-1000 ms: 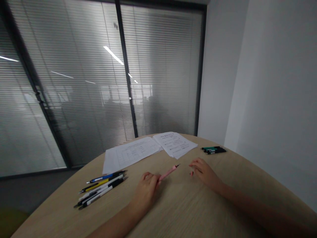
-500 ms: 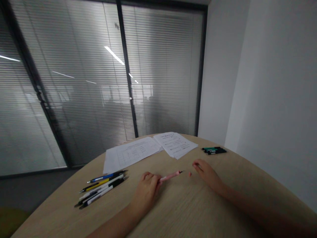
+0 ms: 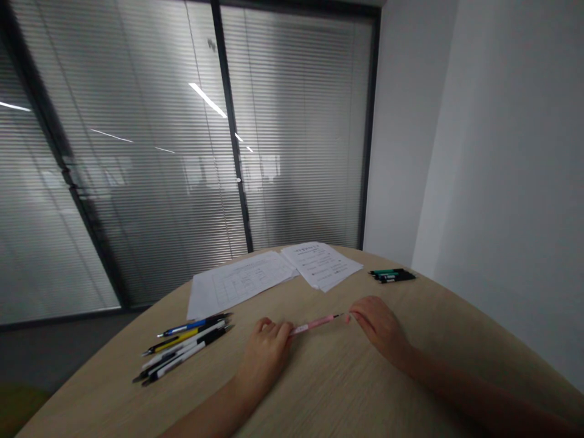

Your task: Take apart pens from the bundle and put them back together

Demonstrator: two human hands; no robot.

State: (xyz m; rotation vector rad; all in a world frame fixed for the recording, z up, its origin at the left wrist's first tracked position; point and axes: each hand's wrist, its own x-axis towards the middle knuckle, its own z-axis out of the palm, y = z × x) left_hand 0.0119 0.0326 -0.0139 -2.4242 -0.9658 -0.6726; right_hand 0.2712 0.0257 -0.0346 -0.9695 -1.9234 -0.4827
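My left hand [image 3: 268, 350] is closed around the rear of a pink pen [image 3: 314, 325]. The pen points right, and its thin dark refill end [image 3: 338, 315] sticks out of the barrel. My right hand [image 3: 381, 328], resting near the table top, pinches a small pink tip piece [image 3: 347, 318] between thumb and fingers. That piece sits just right of the refill point; whether the two touch I cannot tell.
Several pens [image 3: 185, 347] lie in a bundle at the left. Printed sheets [image 3: 241, 280] and more paper [image 3: 322, 266] lie toward the back. Dark and green pen parts [image 3: 392, 276] are at the right back of the round wooden table [image 3: 337, 389].
My right hand has come down and left and taken hold of the small pink tip piece that lay on the table. My left hand still grips the pen, nearly unmoved.
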